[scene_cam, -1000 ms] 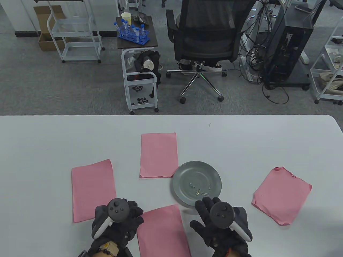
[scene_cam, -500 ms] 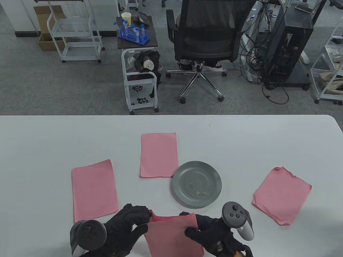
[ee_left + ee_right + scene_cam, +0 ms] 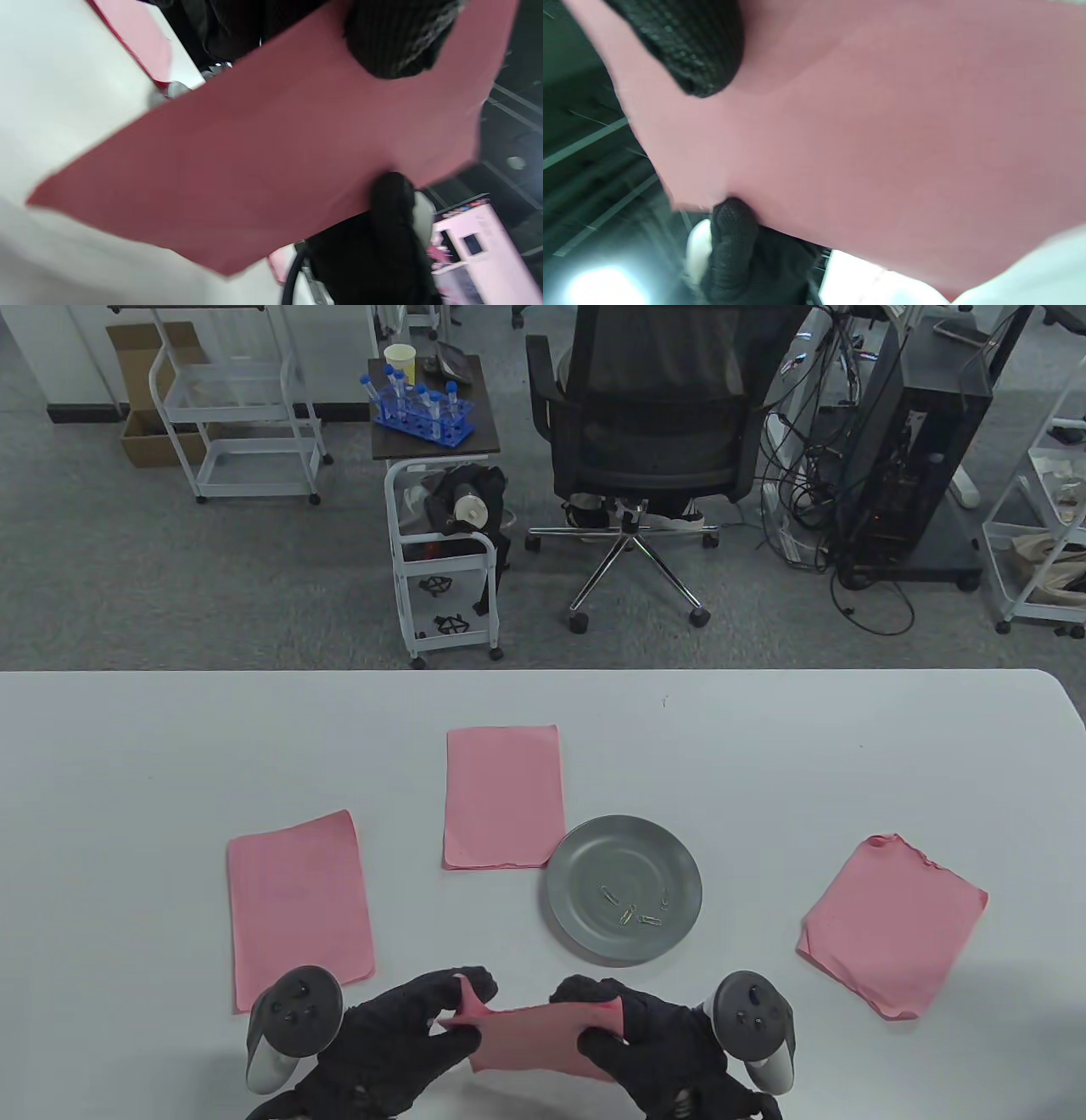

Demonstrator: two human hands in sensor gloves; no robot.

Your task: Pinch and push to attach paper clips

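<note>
Both gloved hands hold one pink paper sheet (image 3: 536, 1039) lifted off the table near the front edge. My left hand (image 3: 428, 1014) pinches its left upper corner; my right hand (image 3: 607, 1027) pinches its right upper corner. The sheet fills the left wrist view (image 3: 263, 161) and the right wrist view (image 3: 882, 140), with my fingertips (image 3: 398, 38) (image 3: 687, 46) on it. Several paper clips (image 3: 632, 909) lie in a grey metal plate (image 3: 585, 853) just beyond my right hand.
Three more pink sheets lie flat on the white table: one at left (image 3: 297, 899), one at centre back (image 3: 503, 796), one wrinkled at right (image 3: 891, 920). An office chair (image 3: 645, 432) and carts stand beyond the table's far edge.
Both hands turned in from resting beside the front sheet, took hold of its far corners and lifted it, drawing it towards the front edge.
</note>
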